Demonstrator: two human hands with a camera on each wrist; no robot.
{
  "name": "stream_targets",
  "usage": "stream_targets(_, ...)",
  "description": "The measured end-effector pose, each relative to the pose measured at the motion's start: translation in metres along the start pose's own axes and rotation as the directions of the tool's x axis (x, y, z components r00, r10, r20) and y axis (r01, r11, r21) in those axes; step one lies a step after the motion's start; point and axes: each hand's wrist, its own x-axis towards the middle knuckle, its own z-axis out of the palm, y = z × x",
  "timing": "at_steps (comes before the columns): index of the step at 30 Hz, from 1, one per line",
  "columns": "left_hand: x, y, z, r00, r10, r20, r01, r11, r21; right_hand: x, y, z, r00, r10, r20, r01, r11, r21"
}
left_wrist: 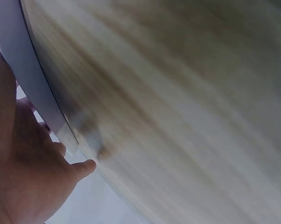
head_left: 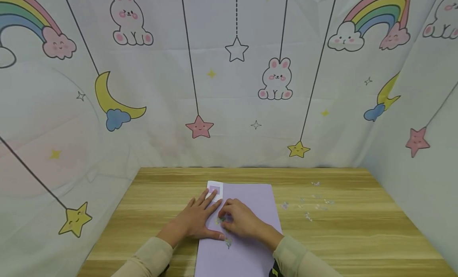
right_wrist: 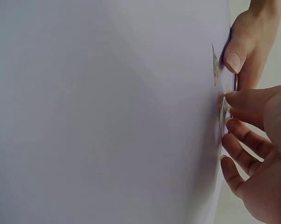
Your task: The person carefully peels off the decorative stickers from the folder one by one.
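A flat purple folder or pad (head_left: 250,205) lies on the table, with a white label (head_left: 219,185) at its top left corner. My left hand (head_left: 196,218) rests on its left side with fingers spread, the fingertips over the label. One small green leafy sticker (head_left: 228,243) lies flat beside the left thumb (right_wrist: 236,60). Curled over the purple surface, my right hand (head_left: 241,219) pinches another small green and yellow sticker (right_wrist: 220,106) between thumb and index finger, against the surface. The fingers partly hide that sticker. In the left wrist view, the left hand (left_wrist: 33,172) reaches along the folder's edge.
Several small clear pieces with pale printed patterns (head_left: 308,216) are scattered on the wooden table (head_left: 340,241) to the right of the folder. A cloth backdrop (head_left: 229,149) with printed stars and rabbits stands behind the table. Something dark (head_left: 274,269) shows by the right sleeve.
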Motion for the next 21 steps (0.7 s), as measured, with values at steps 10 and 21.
stream_targets(10, -0.0005, 0.0008, -0.0011, 1.0, -0.002, 0.0, 0.002, 1.0, -0.006, 0.0001, 0.0002, -0.0001, 1.0, -0.014, -0.003, 0.014, 1.0, 0.016)
stream_targets(21, -0.0011, 0.0015, -0.0019, 1.0, 0.001, 0.011, -0.001, 1.0, 0.0, -0.0023, -0.0011, -0.0019, 1.0, -0.001, 0.004, 0.001, 1.0, 0.02)
